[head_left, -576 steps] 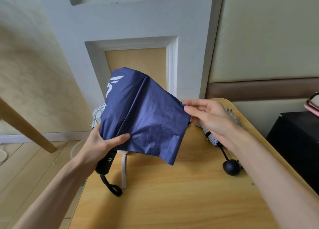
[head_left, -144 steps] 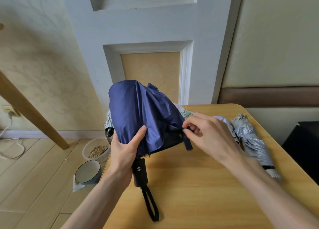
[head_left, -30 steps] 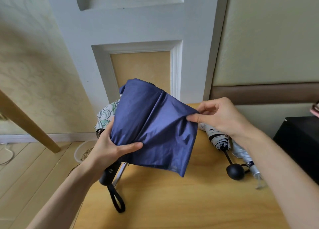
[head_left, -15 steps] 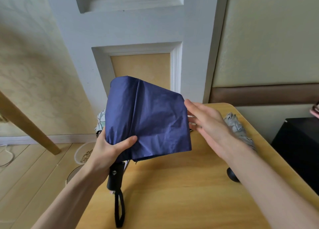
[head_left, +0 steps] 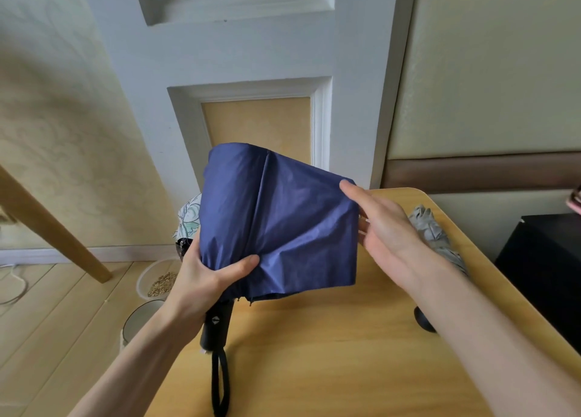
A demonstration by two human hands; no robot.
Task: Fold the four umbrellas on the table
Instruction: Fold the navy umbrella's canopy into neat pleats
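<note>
The left hand (head_left: 201,275) clutched the gathered base of the navy fabric folding umbrella (head_left: 283,221), held above the yellow wooden table (head_left: 314,369); the right hand (head_left: 383,231), fingers straight, lay flat against its three-o'clock edge. Done well, I judged, each pleat wanted pressing flat and wrapping one way round, the base pinched tight.

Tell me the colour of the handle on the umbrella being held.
Black handle, with a small pale diamond mark; head view shows it best.
</note>
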